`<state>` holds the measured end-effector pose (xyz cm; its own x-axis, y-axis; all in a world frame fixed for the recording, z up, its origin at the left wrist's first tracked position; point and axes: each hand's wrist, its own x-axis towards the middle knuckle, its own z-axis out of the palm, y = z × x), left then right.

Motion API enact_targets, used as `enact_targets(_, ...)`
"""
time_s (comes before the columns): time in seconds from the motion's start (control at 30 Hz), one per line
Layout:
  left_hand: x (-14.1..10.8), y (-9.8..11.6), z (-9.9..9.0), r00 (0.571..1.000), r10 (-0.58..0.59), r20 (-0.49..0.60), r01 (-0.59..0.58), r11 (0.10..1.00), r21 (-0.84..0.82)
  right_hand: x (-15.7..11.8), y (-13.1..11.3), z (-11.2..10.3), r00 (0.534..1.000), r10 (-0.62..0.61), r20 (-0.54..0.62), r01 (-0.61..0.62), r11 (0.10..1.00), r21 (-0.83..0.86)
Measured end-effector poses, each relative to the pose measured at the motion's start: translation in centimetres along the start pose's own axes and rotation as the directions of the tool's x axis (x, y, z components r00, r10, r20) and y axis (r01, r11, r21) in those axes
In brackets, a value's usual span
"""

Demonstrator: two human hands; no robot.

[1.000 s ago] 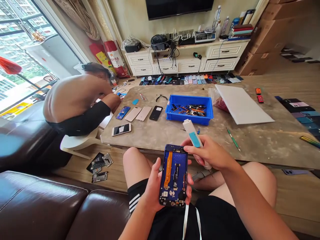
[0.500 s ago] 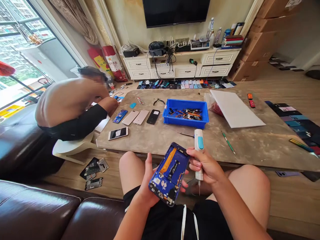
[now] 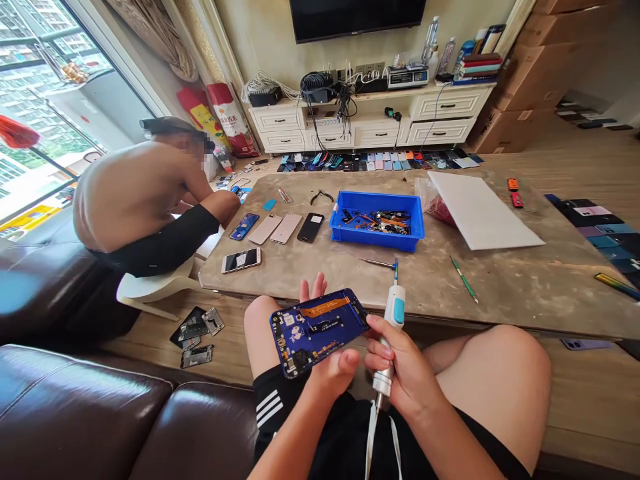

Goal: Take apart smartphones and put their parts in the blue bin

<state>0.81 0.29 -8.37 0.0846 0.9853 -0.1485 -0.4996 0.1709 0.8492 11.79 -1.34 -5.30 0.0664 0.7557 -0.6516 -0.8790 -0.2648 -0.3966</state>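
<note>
An opened phone shell [image 3: 327,333], dark blue with an orange flex cable and small circuit parts showing, lies across my left hand [image 3: 334,373]. The left fingers come up behind its far edge and the thumb is at the near edge. My right hand [image 3: 405,363] grips a white electric screwdriver [image 3: 393,308] with a light blue button, its metal tip pointing back toward my lap. The right thumb or forefinger also touches the shell's right end. Beyond the hands, a slim screwdriver [image 3: 376,263] rests on the table.
The stone-look table [image 3: 280,277] carries a blue bin [image 3: 377,241] of small parts, several phones [image 3: 286,229], pliers [image 3: 321,196], a white foam sheet [image 3: 485,213] and a green pen-like tool [image 3: 464,280]. Another person [image 3: 135,200] sits bent over at left. Phone frames [image 3: 196,333] lie on the floor.
The phone shell has turned from nearly upright to lying more sideways, its camera end swinging left. My left hand has shifted beneath it; the screwdriver has moved down and tilted.
</note>
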Motion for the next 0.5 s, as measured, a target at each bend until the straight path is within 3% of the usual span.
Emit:
enact_targets(0.1,0.1,0.5,2.1,0.955,0.264,-0.137,-0.273,0.961,-0.050,-1.1,1.0,0.3,1.000,0.015,-0.006,-0.015,1.000,0.024)
enact_targets(0.2,0.0,1.6,3.4,0.924,0.299,-0.238,-0.331,0.937,-0.108,-2.6,1.6,-0.3,0.997,0.057,0.046,-0.055,0.997,-0.053)
enact_targets(0.27,0.1,2.6,3.5,0.945,0.177,-0.274,-0.239,0.947,-0.214,-3.6,1.7,-1.2,0.989,0.097,0.115,-0.075,0.981,-0.180)
enact_targets(0.37,0.5,4.2,2.9,0.975,-0.091,-0.205,-0.001,0.913,-0.409,-4.9,0.6,-2.7,0.977,0.120,0.178,-0.073,0.965,-0.251)
enact_targets(0.5,0.7,5.0,2.2,0.969,-0.246,-0.012,0.202,0.823,-0.532,-5.7,-2.7,-2.0,0.947,-0.108,0.301,0.144,0.985,-0.097)
